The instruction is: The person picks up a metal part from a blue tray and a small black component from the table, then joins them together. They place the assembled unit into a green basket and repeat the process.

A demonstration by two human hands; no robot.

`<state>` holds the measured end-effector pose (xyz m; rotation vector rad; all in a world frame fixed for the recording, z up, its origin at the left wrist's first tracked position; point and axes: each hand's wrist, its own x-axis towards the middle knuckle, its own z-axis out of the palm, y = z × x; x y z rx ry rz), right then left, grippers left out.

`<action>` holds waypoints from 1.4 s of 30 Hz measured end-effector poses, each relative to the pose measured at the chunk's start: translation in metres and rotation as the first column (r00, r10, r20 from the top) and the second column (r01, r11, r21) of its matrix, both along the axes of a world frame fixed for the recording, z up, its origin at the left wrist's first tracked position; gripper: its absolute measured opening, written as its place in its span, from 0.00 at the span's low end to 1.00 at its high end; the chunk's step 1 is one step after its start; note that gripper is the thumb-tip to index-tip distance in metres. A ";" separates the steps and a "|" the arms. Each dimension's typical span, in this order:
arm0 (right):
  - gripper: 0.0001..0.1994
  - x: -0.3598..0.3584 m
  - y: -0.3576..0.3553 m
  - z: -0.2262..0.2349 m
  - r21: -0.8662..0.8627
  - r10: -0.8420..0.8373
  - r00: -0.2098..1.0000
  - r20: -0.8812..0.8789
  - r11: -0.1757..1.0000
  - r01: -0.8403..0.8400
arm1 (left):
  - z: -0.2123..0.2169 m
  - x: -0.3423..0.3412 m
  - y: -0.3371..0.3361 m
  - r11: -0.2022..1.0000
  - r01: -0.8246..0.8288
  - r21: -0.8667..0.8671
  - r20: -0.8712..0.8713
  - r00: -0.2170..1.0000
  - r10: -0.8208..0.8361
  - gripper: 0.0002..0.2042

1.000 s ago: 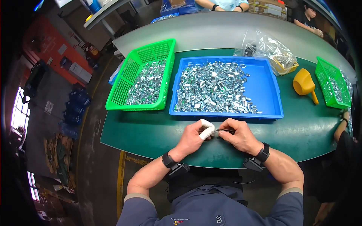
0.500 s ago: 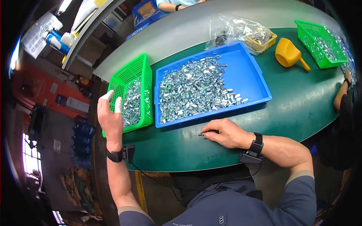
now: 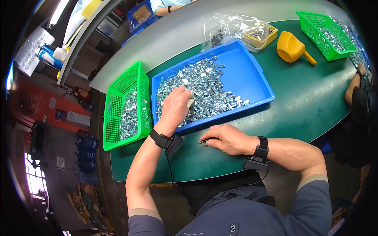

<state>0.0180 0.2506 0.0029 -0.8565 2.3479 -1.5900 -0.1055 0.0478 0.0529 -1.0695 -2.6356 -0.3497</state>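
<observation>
My left hand [image 3: 176, 106], with white covers on some fingertips, reaches over the near left part of a blue tray [image 3: 258, 84]. Its fingers curl down at a heap of small shiny metal sleeves [image 3: 208, 88]; whatever they pinch is hidden. Just in front of the tray, my right hand [image 3: 232, 139] rests low over the green table, closed around a slim dark rod-shaped tool [image 3: 203, 141] whose tip sticks out to the left. Left of the tray, a green basket [image 3: 145, 100] holds more of the same metal pieces.
At the far right stand a yellow scoop [image 3: 292, 47] and a second green basket [image 3: 323, 35] with metal parts. A yellow bin [image 3: 269, 39] beside clear plastic bagging [image 3: 220, 29] sits behind the tray. Another person's arm [image 3: 354, 84] is at the right edge.
My left hand has swung from above the left green basket rightward into the blue tray, its fingers now curled. My right hand keeps its grip on the dark tool. The view has shifted slightly.
</observation>
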 end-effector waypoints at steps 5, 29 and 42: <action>0.13 0.000 0.001 0.001 -0.033 -0.017 1.000 0.008 0.999 0.017 | -0.003 0.000 -0.005 0.997 0.018 -0.071 -0.034 0.999 -0.020 0.06; 0.09 -0.002 -0.004 0.004 -0.277 -0.234 0.971 0.036 0.932 0.235 | -0.032 0.118 -0.020 0.470 -0.576 0.669 0.735 0.609 -0.298 0.09; 0.05 -0.001 -0.004 0.000 -0.096 -0.203 0.972 -0.119 0.977 0.192 | -0.060 0.128 -0.027 0.507 -0.579 0.638 0.763 0.560 -0.321 0.09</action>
